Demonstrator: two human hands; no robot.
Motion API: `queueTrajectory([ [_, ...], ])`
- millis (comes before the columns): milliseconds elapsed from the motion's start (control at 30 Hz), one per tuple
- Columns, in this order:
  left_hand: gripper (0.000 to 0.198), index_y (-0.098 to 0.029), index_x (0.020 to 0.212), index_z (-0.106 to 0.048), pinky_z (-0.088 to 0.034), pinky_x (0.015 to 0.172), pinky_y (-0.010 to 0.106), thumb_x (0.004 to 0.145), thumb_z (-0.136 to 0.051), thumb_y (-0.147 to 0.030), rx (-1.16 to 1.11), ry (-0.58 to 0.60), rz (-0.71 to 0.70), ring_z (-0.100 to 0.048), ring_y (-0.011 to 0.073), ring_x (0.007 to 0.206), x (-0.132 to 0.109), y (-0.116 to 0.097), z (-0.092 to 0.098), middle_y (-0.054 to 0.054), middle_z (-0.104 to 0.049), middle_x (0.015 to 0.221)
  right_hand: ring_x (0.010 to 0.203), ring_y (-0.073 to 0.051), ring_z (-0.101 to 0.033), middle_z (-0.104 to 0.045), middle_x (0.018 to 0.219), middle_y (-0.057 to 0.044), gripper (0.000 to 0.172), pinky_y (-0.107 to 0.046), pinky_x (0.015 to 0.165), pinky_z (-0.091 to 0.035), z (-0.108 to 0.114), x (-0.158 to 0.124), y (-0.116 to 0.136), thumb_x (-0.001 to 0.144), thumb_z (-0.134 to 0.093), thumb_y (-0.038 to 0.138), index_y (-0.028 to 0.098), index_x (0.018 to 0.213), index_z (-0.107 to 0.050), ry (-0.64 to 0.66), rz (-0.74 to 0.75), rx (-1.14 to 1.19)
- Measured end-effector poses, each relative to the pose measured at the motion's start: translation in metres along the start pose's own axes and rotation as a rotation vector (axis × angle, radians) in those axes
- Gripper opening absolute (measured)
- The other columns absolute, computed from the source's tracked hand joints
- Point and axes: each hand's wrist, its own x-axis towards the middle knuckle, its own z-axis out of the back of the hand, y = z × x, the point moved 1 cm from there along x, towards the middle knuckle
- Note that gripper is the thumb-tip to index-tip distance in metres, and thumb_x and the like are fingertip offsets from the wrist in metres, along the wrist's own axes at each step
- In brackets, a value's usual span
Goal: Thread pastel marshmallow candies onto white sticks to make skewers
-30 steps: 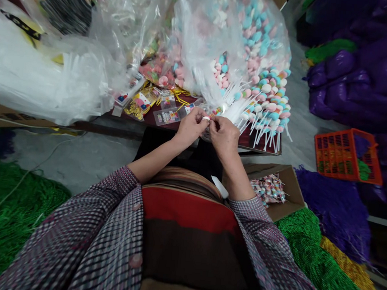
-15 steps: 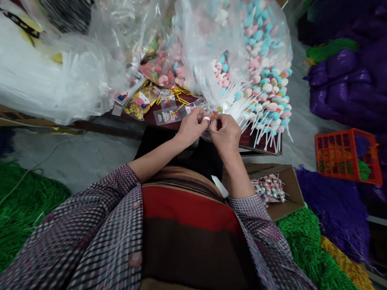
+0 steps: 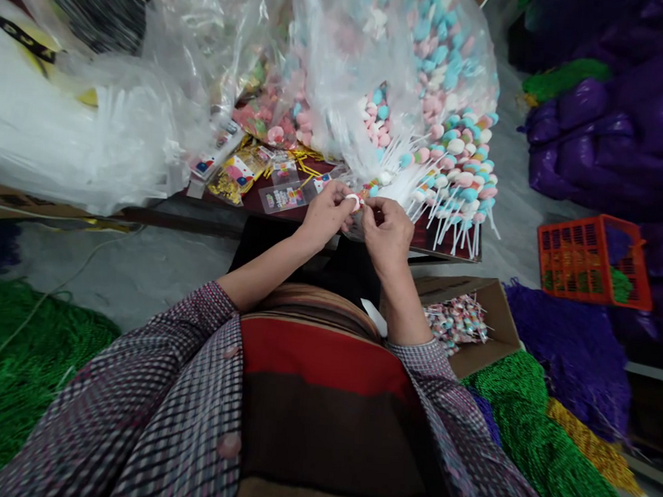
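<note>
Both my hands meet at the table's front edge. My left hand (image 3: 327, 216) pinches a small white and reddish piece (image 3: 355, 202); its exact shape is too small to tell. Against the right side of that piece, the fingertips of my right hand (image 3: 386, 233) are closed, and what they grip is hidden. Just beyond my fingers are colourful candies and a bundle of white sticks (image 3: 407, 186). Pink, blue and white candies on sticks (image 3: 465, 163) lie to the right. Printed cards (image 3: 283, 197) and a yellow packet (image 3: 239, 172) rest left of my hands.
Clear bags of candy (image 3: 356, 53) cover the table's back. White plastic bags (image 3: 78, 140) lie at left. A cardboard box (image 3: 500, 321) of wrapped candies stands below right, near an orange basket (image 3: 572, 258), purple bundles (image 3: 574, 356) and green strands (image 3: 545, 438).
My right fingers have spread slightly away from my left fingertips, and more of the white and reddish piece shows between them. The view has shifted a little.
</note>
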Motion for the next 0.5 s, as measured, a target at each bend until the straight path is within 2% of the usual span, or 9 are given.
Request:
queueTrajectory([
  [167, 0.015, -0.021, 0.088, -0.054, -0.042, 0.048, 0.018, 0.090, -0.062, -0.008, 0.052, -0.007, -0.051, -0.054, 0.0052, 0.050, 0.0018, 0.0073, 0.0009, -0.007, -0.058, 0.068, 0.075, -0.020, -0.068, -0.076, 0.084, -0.006, 0.014, -0.035, 0.079, -0.055, -0.0046, -0.0044, 0.0008, 0.088, -0.059, 0.025, 0.021, 0.083, -0.071, 0.017, -0.105, 0.030],
  [300, 0.015, -0.021, 0.090, -0.057, -0.045, 0.054, 0.019, 0.090, -0.063, -0.008, 0.091, 0.004, -0.090, -0.055, 0.0052, 0.053, 0.0016, 0.0099, 0.0017, -0.007, -0.057, 0.068, 0.073, -0.017, -0.066, -0.073, 0.077, -0.002, 0.009, -0.032, 0.078, -0.054, -0.0064, -0.0021, 0.0024, 0.082, -0.062, 0.023, 0.021, 0.077, -0.068, 0.020, -0.223, 0.125],
  [400, 0.015, -0.021, 0.088, -0.056, -0.044, 0.052, 0.018, 0.090, -0.063, -0.007, 0.153, 0.010, -0.079, -0.055, 0.0049, 0.051, 0.0002, 0.0074, 0.0012, -0.008, -0.056, 0.066, 0.059, -0.011, -0.056, -0.064, 0.064, 0.005, 0.005, -0.025, 0.062, -0.048, -0.0066, 0.0013, 0.0023, 0.078, -0.065, 0.023, 0.021, 0.073, -0.064, 0.080, -0.440, 0.421],
  [500, 0.016, -0.020, 0.087, -0.055, -0.041, 0.048, 0.017, 0.091, -0.061, -0.006, 0.198, 0.023, -0.033, -0.055, 0.0050, 0.048, -0.0028, 0.0003, -0.0002, -0.009, -0.055, 0.063, 0.047, -0.006, -0.044, -0.052, 0.053, 0.008, 0.019, -0.020, 0.047, -0.037, -0.0053, 0.0048, 0.0002, 0.076, -0.072, 0.029, 0.021, 0.066, -0.058, 0.247, -0.663, 0.827],
])
